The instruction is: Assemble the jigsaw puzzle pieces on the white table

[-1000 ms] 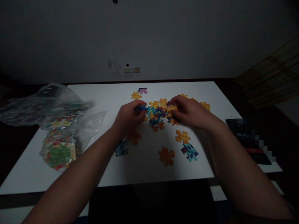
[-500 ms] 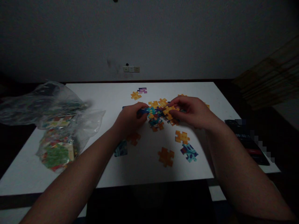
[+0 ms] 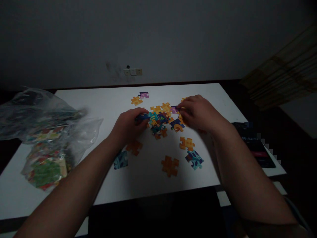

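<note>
Even though it's pretty dark from the head cam, you can see the left hand's [image 3: 130, 125] fingers pinching a dark blue puzzle piece [image 3: 142, 117], right beside a loose pile [image 3: 162, 118]. Over on the pile's other side, the right hand [image 3: 198, 111] has its fingertips right by a purple piece [image 3: 174, 109] on the tabletop [image 3: 106, 99], can't tell if they're pinching it.

Dim light, white tabletop [image 3: 146, 181]. Left hand [image 3: 129, 125] pinches a dark blue piece [image 3: 142, 117] beside a loose pile of puzzle pieces [image 3: 161, 119]. Right hand [image 3: 198, 113] by a purple piece [image 3: 174, 109], grip unclear. Clear plastic bags [image 3: 85, 134] left; dark-screened device [image 3: 256, 145] right. Wall sockets [image 3: 133, 72] beyond.
</note>
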